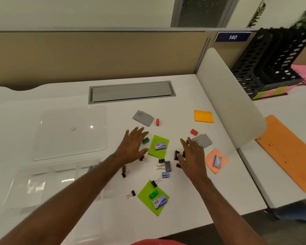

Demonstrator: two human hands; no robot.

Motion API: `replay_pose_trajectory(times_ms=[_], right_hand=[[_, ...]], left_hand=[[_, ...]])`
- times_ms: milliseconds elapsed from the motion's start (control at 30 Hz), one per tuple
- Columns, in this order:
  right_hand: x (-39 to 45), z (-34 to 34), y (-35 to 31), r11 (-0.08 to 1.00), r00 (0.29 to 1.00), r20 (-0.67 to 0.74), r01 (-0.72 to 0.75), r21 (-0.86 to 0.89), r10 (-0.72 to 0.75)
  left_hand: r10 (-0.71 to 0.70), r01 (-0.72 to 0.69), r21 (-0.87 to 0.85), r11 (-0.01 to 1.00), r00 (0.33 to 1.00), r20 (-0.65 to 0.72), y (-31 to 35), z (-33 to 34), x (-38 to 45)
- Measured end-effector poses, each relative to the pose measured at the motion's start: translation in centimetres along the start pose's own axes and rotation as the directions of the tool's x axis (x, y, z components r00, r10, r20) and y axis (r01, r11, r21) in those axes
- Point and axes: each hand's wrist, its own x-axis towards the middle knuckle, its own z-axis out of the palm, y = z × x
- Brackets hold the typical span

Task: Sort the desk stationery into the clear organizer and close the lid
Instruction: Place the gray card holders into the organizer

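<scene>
Stationery lies scattered on the white desk [184,200]. My left hand [132,145] hovers open, fingers spread, beside a green sharpener [145,140] and a green sticky pad [159,147] bearing a staple box [160,146]. My right hand [193,154] is open over several black binder clips [176,155], next to a grey case [202,140]. The clear organizer [42,183] sits at the left, partly hidden by my left forearm. Its clear lid [71,133] lies flat behind it.
Another grey case [143,118], two red sharpeners [157,122], an orange pad [203,116], a peach pad [216,160] and a second green pad [153,198] lie around. A grey cable hatch [131,91] sits behind. A white divider [231,103] bounds the right side.
</scene>
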Motion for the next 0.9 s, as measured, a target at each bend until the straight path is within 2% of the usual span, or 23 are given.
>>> replay_pose_trajectory(times_ms=[133, 267, 367, 533, 633, 700, 767, 900], right_hand=[[1.9, -1.2, 3.1, 0.999, 0.999, -0.008, -0.034, -0.019, 0.034], [4.4, -2.3, 5.6, 0.998, 0.998, -0.017, -0.058, -0.032, 0.058], [5.9, -2.8, 7.3, 0.997, 0.997, 0.036, -0.066, 0.038, 0.064], [8.1, -2.7, 8.7, 0.995, 0.985, 0.170, -0.047, 0.083, 0.032], [8.8, -2.0, 9.7, 0.999, 0.968, 0.248, 0.043, -0.015, -0.038], [9.3, -1.8, 10.4, 0.996, 0.958, 0.275, 0.090, -0.019, -0.081], [9.7, -2.0, 10.6, 0.991, 0.946, 0.300, 0.132, 0.001, -0.126], [10.6, -2.6, 10.8, 0.981, 0.904, 0.395, 0.190, -0.026, -0.165]], left_hand=[[-0.042, 0.040, 0.065, 0.997, 0.999, 0.028, -0.2, -1.6, 5.1], [-0.010, -0.012, 0.197, 0.980, 0.994, 0.111, -1.0, -3.1, 9.2], [-0.031, -0.023, 0.258, 0.966, 0.978, 0.205, -1.6, -3.5, 11.3], [-0.048, -0.052, 0.365, 0.929, 0.964, 0.260, -2.7, -3.3, 13.8], [-0.045, -0.065, 0.353, 0.933, 0.954, 0.296, -3.4, -2.9, 14.7], [-0.032, -0.056, 0.285, 0.957, 0.955, 0.294, -4.0, -2.8, 15.4], [-0.011, -0.045, 0.222, 0.974, 0.969, 0.246, -4.4, -3.2, 15.9], [-0.006, -0.027, 0.215, 0.976, 0.988, 0.155, -4.6, -3.6, 16.4]])
